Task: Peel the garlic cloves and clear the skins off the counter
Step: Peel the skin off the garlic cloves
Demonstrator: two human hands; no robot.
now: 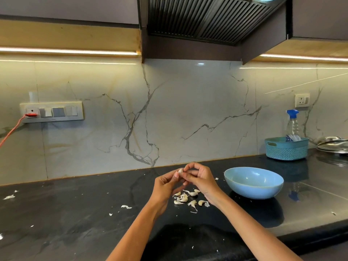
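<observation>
both hands meet just left of the blue bowl (253, 182), above the black counter (75, 213): left hand (165, 185) and right hand (200, 178) pinch one garlic clove (180, 170) between curled fingertips (skin partly on). more cloves (188, 198) and skins (126, 206) lie below, left of the bowl.

- I see a teal basket (286, 150) at the far right, a spray bottle (293, 125) standing inside it.
- A glass lid (333, 144) lies just beside it.
- A switch panel (51, 112) on the marble wall holds a red plug (31, 115).
- Another socket (302, 100) sits above the basket.
</observation>
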